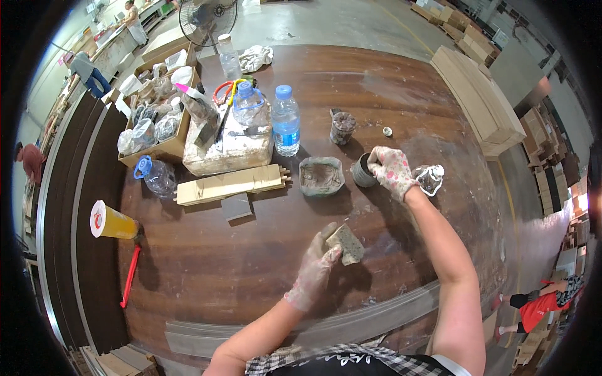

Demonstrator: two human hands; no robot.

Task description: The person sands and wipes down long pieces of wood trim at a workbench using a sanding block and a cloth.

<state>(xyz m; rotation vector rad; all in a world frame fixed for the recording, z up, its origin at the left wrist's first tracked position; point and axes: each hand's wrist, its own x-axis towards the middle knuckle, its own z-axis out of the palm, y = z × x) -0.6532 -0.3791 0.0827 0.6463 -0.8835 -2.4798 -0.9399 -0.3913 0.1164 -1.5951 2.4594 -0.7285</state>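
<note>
My left hand (313, 271), in a thin pale glove, is closed on a worn, stained sponge (347, 245) above the table. My right hand (394, 171), in a white glove with pink spots, grips the rim of a small dark grey cup (362, 173). What lies inside the cup is hidden. Just left of it sits a cut-down plastic tub (321, 176) with greyish residue in it. Behind stands a dirty mug-like cup (342, 128). Beside my right wrist lies a clear plastic bottle (429, 180) with a white cap.
At the left are a water bottle (286, 122), a stained block (219, 160) bearing tools, wooden strips (231, 183) and a box of bagged items (169, 150). A yellow cup (113, 220) and red-handled tool (130, 276) lie farther left. Long grey strips (376, 319) line the near edge.
</note>
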